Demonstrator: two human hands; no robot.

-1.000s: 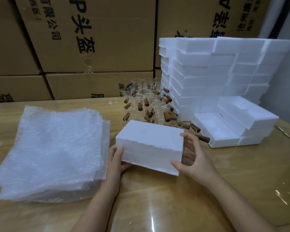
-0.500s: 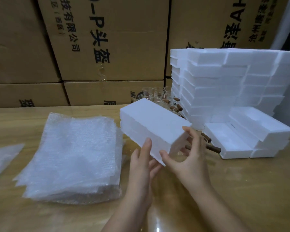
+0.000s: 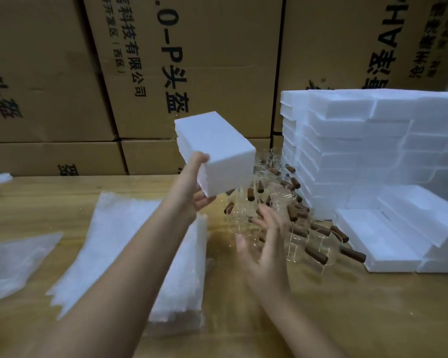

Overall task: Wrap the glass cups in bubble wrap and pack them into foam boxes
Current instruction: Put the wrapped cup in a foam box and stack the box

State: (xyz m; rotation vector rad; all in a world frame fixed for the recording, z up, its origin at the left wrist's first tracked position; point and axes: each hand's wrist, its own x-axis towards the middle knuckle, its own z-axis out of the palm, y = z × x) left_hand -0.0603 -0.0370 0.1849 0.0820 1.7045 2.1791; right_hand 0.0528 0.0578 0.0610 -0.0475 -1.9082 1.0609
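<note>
A closed white foam box (image 3: pixel 217 151) is lifted above the table, held at its near end by my left hand (image 3: pixel 194 187). Thumb on top, fingers underneath. My right hand (image 3: pixel 264 244) hovers open below and to the right of it, fingers spread, holding nothing. Just behind that hand stands a cluster of clear glass cups with brown wooden handles (image 3: pixel 282 202). A stack of bubble wrap sheets (image 3: pixel 130 254) lies on the table under my left forearm.
A tall stack of foam boxes (image 3: pixel 373 143) rises at the right, with open foam box halves (image 3: pixel 388 239) in front of it. A loose bubble wrap sheet (image 3: pixel 13 259) lies at far left. Large cardboard cartons (image 3: pixel 192 60) wall off the back of the wooden table (image 3: pixel 347 306).
The foam box has risen off the table and moved away from me. My right hand has let go of it and dropped; only my left hand holds it now.
</note>
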